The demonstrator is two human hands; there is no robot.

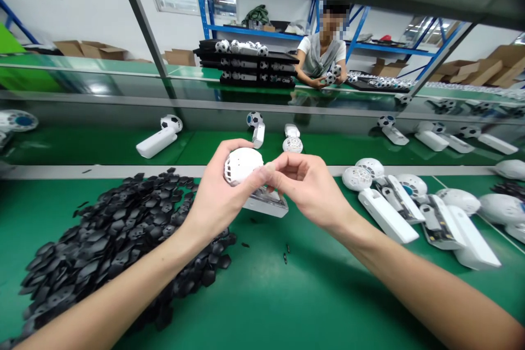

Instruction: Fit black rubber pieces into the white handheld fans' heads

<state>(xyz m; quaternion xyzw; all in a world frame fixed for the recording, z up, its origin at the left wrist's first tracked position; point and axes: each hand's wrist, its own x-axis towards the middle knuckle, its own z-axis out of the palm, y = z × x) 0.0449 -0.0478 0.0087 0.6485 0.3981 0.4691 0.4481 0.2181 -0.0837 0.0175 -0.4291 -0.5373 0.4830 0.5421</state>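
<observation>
My left hand (223, 186) is wrapped round a white device (245, 164) with a rounded, slotted head and a rectangular body below it. The fingers of my right hand (301, 180) are pinched together at the right side of that head; whatever they hold, if anything, is too small to make out. A large heap of black flat pieces (118, 229) lies on the green table (262, 295) to the left of the device. A few tiny black bits (285, 258) rest below my hands.
Several white devices (388, 216) lie at the right. Behind a pale ledge (82, 171), more devices with black-and-white ball heads (171, 123) stand along a green belt (205, 147). Across it, a person (322, 54) holds ball-shaped parts beside stacked black trays (246, 65).
</observation>
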